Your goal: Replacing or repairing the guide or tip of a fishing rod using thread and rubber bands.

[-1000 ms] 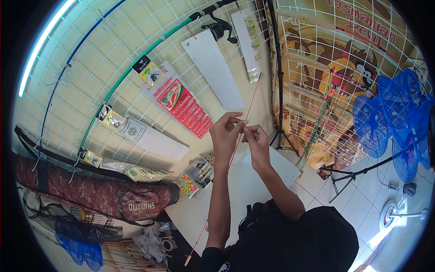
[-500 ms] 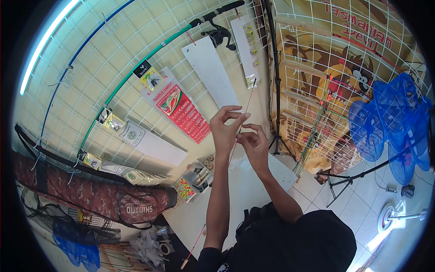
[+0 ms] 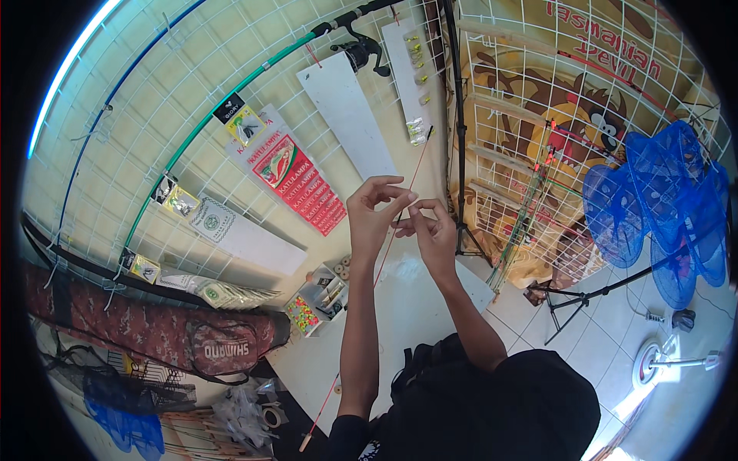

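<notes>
Wire-grid wall [image 3: 177, 107] largest, filling the left and upper view. Green rod [image 3: 288, 51] with black reel [image 3: 363, 54] slung across it; red printed card [image 3: 307, 188] hangs below the rod. White table [image 3: 411, 323] under the person's arms, right-hand corner bare, far part partly screened by the hands. Camouflage bag [image 3: 146, 330], dark red, lies left of the table, its blunt end near the table's left corner. Blue nets [image 3: 673, 203] bunched well beyond the table's right-hand corner.

Compartment box [image 3: 314, 331] stands by the table's far-left edge.

Left hand [image 3: 375, 211] raised above the table: thumb and fingers grasping the thin red rod [image 3: 324, 403]. Right hand [image 3: 432, 237] just beside it, fingers bent, thumb and forefinger drawn together near the rod. Too small to make out whether they pinch the rod or something finer; cannot tell.

Rod slants up through the hands, dark tip high, before the wall; lower length passes behind the left forearm, over the table and past its near-left edge, ending in a pale butt [image 3: 305, 442].

Smallest: bright mixed beads [image 3: 302, 312], in the box's near-left compartment.
</notes>
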Demonstrator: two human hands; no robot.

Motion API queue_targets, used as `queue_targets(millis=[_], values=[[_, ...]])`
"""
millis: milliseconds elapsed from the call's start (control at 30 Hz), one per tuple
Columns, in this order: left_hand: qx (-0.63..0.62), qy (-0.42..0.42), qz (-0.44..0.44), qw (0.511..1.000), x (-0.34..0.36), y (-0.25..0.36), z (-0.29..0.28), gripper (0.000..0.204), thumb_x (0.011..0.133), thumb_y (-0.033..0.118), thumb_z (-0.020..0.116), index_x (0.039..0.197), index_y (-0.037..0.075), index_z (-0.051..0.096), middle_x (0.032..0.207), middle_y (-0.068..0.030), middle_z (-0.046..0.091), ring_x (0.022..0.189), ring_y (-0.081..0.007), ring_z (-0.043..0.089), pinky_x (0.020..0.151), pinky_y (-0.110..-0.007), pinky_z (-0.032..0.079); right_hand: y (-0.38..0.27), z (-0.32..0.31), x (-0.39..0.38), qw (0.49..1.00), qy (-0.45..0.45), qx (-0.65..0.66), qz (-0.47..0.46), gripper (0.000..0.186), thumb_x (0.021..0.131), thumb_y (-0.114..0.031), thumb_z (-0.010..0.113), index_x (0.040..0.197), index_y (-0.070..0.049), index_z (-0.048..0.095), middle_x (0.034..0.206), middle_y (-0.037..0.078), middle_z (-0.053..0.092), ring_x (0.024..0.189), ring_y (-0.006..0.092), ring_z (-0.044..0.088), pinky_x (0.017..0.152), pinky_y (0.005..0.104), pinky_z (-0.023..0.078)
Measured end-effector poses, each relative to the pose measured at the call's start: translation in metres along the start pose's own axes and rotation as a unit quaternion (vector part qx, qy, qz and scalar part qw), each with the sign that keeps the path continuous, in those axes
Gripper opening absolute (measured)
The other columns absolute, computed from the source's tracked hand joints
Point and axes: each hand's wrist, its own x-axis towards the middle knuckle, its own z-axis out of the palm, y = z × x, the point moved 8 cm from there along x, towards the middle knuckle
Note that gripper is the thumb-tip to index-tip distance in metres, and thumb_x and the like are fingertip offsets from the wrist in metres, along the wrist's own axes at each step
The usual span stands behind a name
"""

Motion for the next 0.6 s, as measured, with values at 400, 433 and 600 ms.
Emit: queue_targets(millis=[400, 433, 600], values=[[-0.025, -0.085, -0.062, 0.994, 0.012, -0.021, 0.015, 0.025, 0.088, 0.021, 0.069, 0.102, 0.0, 0.07, 0.085, -0.0052, 0.068, 0.076, -0.0088, 0.058, 0.068, -0.024, 0.047, -0.002, -0.009, 0.002, 0.998, -0.014, -0.051, 0.016, 0.017, 0.096, -0.015, 0.055, 0.103, 0.001, 0.053, 0.081, 0.014, 0.07, 0.07, 0.0175, 0.069, 0.067, 0.0273, 0.054], [-0.026, -0.086, -0.063, 0.994, 0.012, -0.021, 0.016, 0.025, 0.088, 0.021, 0.069, 0.102, 0.0, 0.07, 0.085, -0.0052, 0.068, 0.076, -0.0088, 0.058, 0.068, -0.024, 0.047, -0.002, -0.012, 0.004, 0.998, -0.013, -0.052, 0.016, 0.017, 0.096, -0.015, 0.055, 0.103, 0.001, 0.053, 0.081, 0.014, 0.07, 0.07, 0.0175, 0.069, 0.067, 0.0273, 0.054], [-0.032, -0.054, -0.051, 0.997, 0.009, -0.017, 0.014, 0.021, 0.086, 0.015, 0.072, 0.098, -0.002, 0.07, 0.081, -0.0026, 0.068, 0.072, -0.0056, 0.059, 0.066, -0.02, 0.046, -0.031, -0.032, 0.02, 0.994, 0.049, -0.045, -0.085, 0.011, 0.092, -0.009, 0.061, 0.095, 0.002, 0.058, 0.089, 0.012, 0.07, 0.08, 0.0145, 0.067, 0.072, 0.0261, 0.054]])
